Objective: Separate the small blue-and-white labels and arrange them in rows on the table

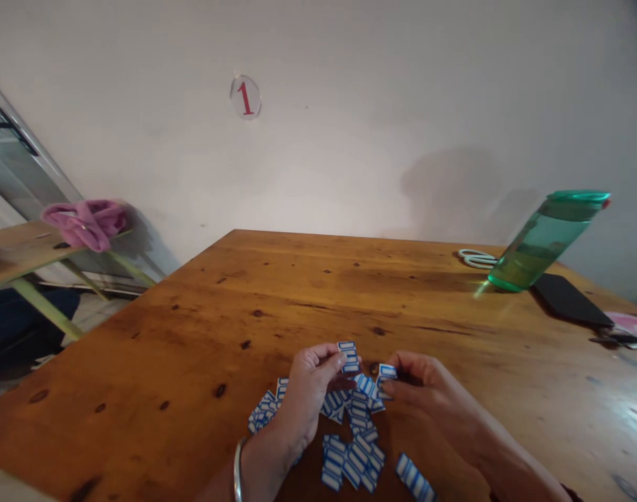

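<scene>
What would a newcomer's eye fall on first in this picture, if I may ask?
Probably the green bottle, bright against the pale wall at the right of the wooden table. The red number 1 on the wall, left of centre, also stands out. Low in the view, the blue-and-white pieces lie loosely about, with the left hand and right hand each pinching some.

Past the left hand (pixel 316 380) and right hand (pixel 423 383), the tabletop (pixel 297 293) runs open to the wall (pixel 350 153), and a hand could pass there or leftward. Blue-bordered label sheets (pixel 357 457) clutter the near middle, beneath and between the hands. At the far right, a green water bottle (pixel 548 240), white cable (pixel 475 259) and black flat object (pixel 572 301) bar the way.
</scene>
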`<state>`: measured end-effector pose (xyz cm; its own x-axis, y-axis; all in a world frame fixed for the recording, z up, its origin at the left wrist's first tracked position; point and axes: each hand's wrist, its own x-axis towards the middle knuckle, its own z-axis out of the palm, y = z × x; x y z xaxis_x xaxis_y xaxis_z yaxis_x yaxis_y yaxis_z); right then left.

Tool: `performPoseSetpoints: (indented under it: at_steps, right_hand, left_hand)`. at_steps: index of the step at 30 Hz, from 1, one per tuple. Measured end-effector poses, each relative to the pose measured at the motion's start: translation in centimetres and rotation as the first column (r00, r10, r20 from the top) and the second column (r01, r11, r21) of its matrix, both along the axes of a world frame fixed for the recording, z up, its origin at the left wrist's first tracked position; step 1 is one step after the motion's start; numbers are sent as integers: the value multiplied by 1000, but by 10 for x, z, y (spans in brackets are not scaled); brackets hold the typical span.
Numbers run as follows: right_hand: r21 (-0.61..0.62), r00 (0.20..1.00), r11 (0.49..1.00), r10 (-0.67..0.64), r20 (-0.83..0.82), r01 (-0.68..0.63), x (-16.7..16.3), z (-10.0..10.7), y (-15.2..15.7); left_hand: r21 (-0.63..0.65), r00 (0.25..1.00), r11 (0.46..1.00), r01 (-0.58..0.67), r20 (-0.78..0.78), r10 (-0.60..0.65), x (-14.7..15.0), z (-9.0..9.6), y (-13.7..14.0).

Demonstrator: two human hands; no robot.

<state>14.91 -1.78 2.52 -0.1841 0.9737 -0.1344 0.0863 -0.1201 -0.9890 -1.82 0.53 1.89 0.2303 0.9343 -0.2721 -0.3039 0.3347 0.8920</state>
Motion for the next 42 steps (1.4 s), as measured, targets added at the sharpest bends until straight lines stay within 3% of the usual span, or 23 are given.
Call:
performPoseSetpoints:
  at_steps: [4,9,16,21,29,42]
  right_hand:
    - [-64,992,992,-108,-59,105,-3,1,0]
    - [-113,984,989,-113,-137,98,-6,-2,0]
    - [-1,973,977,-214,-88,215,-8,-3,-2]
    - [-11,961,966,-258,-103,259,-16,-2,-3]
    - [125,943,935,-333,-9,331,-27,-15,-6]
    - [171,942,939,-318,106,298,-25,-17,-6]
  left_hand:
    - [7,1000,1000,5,16,-5,2,0,-1]
    - [13,1000,1000,13,7,-13,3,0,-2]
    - [33,1000,999,15,-14,-14,4,0,-2]
    - [44,999,999,0,-40,2,6,-3,-3]
    - [108,995,992,63,-89,-54,8,-7,-4]
    - [132,989,983,125,-96,-113,10,-4,-6]
